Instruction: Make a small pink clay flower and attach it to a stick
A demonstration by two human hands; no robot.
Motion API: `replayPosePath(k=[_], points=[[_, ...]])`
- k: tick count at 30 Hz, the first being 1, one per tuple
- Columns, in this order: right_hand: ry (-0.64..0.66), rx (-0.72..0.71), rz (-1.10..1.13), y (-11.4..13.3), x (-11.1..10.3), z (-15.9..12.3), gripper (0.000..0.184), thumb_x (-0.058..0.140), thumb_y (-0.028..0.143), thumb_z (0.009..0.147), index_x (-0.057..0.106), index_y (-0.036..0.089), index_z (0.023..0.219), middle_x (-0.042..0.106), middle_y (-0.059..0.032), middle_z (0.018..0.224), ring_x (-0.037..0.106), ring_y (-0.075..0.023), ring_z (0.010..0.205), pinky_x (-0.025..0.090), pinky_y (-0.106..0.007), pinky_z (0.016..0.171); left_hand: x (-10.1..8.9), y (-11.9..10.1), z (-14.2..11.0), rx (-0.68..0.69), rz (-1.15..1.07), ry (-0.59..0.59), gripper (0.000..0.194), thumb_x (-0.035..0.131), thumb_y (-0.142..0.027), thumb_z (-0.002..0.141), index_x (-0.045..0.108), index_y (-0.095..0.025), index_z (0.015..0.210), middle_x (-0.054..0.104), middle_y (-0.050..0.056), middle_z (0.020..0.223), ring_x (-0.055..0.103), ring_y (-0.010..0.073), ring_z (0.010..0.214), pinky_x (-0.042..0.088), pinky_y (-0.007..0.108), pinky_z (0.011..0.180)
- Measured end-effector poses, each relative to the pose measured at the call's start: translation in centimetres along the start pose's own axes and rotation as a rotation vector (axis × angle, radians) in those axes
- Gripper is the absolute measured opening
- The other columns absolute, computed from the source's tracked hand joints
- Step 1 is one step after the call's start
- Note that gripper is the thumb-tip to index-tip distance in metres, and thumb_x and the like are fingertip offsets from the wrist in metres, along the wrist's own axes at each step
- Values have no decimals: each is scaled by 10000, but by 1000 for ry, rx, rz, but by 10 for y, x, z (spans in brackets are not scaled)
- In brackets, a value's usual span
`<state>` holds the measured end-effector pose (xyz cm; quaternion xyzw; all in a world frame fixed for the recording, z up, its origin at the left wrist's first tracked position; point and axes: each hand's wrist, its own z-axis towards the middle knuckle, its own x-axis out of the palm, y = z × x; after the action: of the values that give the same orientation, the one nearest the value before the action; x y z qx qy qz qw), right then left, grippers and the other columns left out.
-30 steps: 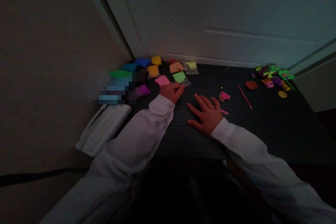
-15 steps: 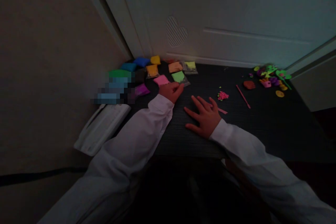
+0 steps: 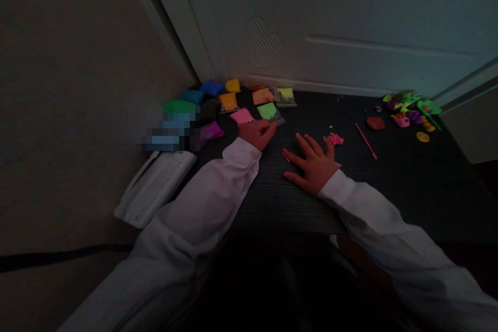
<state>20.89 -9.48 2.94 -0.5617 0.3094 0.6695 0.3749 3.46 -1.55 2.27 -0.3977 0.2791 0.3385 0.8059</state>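
My left hand (image 3: 257, 135) is closed, its fingers curled in beside a pink clay packet (image 3: 241, 116) and a light green clay packet (image 3: 266, 111). Whatever is between those fingers, if anything, is too small to make out. Palm down with fingers spread, my right hand (image 3: 313, 166) lies over a thin pink stick (image 3: 286, 155), whose tip shows by the index finger while its middle is hidden. Close to the little finger sits a small cluster of pink clay bits (image 3: 335, 139) with some green.
More bagged clay, such as an orange packet (image 3: 227, 101), lines the back left. A white case (image 3: 157, 187) lies at the left edge. Rightward are a pink tool (image 3: 366, 141), a reddish-brown lump (image 3: 375, 123) and colourful clay flowers (image 3: 414, 111). A white panel (image 3: 350, 5) rises behind.
The view has shifted slightly. Under my right hand the pink stick has moved left: its tip now shows by the index finger, and less sticks out on the right. My left hand stays closed.
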Motion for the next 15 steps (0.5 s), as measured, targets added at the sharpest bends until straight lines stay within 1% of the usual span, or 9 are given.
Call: replayPosePath(k=[4,9,13,15], points=[[41,-74,32,1,-1,-1,532,301,608,711,362,334,1163,166,-54,1329,150,-273,1181,25,-513,896,0,0,0,-1,7,1,391,397,-354,752,391,-160,412,352,-46,389,349,69,393,256,220,429],[14,23,1,1,0,-2,544,318,581,722,349,291,1182,144,-86,1331,156,-294,1174,33,-527,884,1,0,0,4,14,4,395,388,-351,757,377,-162,410,350,-44,393,343,72,397,246,225,426],[33,-61,33,8,0,-3,575,302,610,707,325,302,1192,151,-76,1331,152,-283,1179,31,-517,893,1,0,0,0,12,12,385,399,-344,753,376,-162,415,347,-45,394,344,71,395,243,224,423],[35,-61,37,10,0,-3,574,299,608,711,323,299,1194,154,-76,1330,154,-281,1178,33,-516,893,1,0,0,-5,13,14,388,400,-347,752,367,-161,412,336,-47,387,339,69,389,238,222,417]])
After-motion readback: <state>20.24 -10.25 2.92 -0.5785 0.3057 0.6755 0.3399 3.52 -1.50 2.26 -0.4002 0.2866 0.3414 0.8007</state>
